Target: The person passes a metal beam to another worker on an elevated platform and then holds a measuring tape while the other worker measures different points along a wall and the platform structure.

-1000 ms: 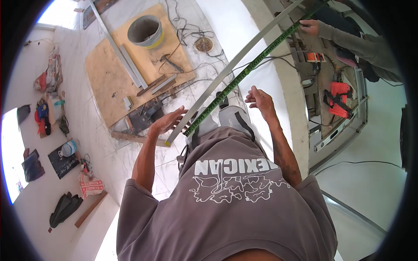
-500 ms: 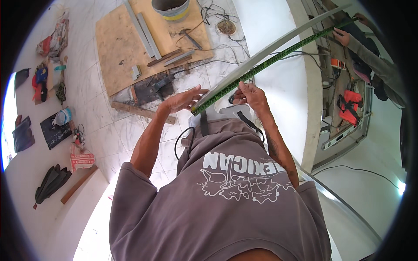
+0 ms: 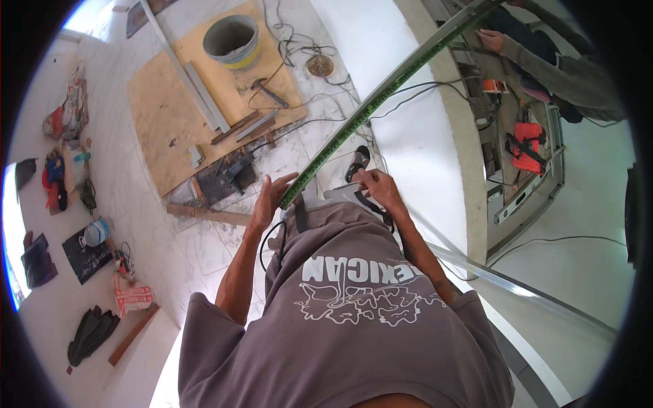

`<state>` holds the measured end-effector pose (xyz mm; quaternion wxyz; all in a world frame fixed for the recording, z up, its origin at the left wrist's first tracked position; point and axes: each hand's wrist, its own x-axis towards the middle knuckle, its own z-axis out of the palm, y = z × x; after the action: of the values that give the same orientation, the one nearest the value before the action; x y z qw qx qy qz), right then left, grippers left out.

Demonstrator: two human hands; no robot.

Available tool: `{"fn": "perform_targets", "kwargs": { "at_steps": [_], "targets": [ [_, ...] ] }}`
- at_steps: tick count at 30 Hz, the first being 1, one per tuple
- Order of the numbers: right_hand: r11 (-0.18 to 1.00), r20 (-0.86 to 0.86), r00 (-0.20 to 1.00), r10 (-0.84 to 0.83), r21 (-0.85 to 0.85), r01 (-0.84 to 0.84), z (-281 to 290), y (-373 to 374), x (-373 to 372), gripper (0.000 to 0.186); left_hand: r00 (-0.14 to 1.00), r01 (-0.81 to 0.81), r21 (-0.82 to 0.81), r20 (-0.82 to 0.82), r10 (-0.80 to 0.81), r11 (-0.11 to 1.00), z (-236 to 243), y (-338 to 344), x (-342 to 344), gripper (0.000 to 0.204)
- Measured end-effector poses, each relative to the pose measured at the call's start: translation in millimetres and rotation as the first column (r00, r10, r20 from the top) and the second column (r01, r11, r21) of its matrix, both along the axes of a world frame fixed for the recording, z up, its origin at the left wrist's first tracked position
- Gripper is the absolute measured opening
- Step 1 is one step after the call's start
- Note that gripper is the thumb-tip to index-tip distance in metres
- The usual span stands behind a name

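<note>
A long grey metal bar (image 3: 445, 28) slants from near my waist to the far right, with a green measuring tape (image 3: 354, 122) stretched along it. At the near end, my left hand (image 3: 266, 202) is closed around the bar; some of its fingers are hidden behind it. My right hand (image 3: 381, 189) is off the bar and tape, in front of my waist. Its fingers are loosely curled and apart, with nothing visible in them. Toward the far end is another person's hand (image 3: 491, 42), below the bar.
A wooden board (image 3: 160, 102) on the tiled floor bears a bucket (image 3: 231, 42), a hammer (image 3: 269, 93) and metal strips. A power tool (image 3: 238, 171) lies at its near edge. Right of a low white wall (image 3: 408, 88) are a red case (image 3: 527, 146) and a spirit level (image 3: 513, 206).
My right hand has let go of the tape and drawn back toward my waist. The near end of the bar and tape has shifted left and lower with my left hand.
</note>
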<state>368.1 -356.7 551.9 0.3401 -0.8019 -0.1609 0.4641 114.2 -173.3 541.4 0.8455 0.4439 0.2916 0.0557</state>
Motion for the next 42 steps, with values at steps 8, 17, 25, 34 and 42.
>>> {"fn": "perform_targets", "kwargs": {
  "at_steps": [8,17,25,34,42],
  "targets": [
    [0.956,-0.055,0.963,-0.264,-0.150,0.253,-51.0,-101.0,1.6,0.058,0.962,-0.237,0.161,-0.096,0.255,0.958,11.1,-8.6,11.3,0.089],
    [0.805,-0.079,0.849,-0.523,-0.374,0.461,-86.9,-197.5,-26.9,0.054,0.940,-0.243,0.322,-0.154,0.303,0.915,15.1,12.6,27.4,0.078],
    [0.792,-0.136,0.820,-0.555,-0.389,0.471,-101.0,-198.1,-43.2,0.053,0.948,-0.267,0.250,-0.105,0.301,0.930,1.9,16.9,27.5,0.070],
    [0.796,-0.128,0.798,-0.589,-0.258,0.547,-89.9,-175.3,-31.9,0.054,0.948,-0.255,0.281,-0.118,0.297,0.925,4.3,12.8,26.5,0.076],
    [0.802,-0.148,0.825,-0.545,-0.379,0.462,-107.0,-194.0,-44.9,0.048,0.944,-0.273,0.300,-0.103,0.315,0.914,7.3,10.9,27.9,0.075]
  ]
}}
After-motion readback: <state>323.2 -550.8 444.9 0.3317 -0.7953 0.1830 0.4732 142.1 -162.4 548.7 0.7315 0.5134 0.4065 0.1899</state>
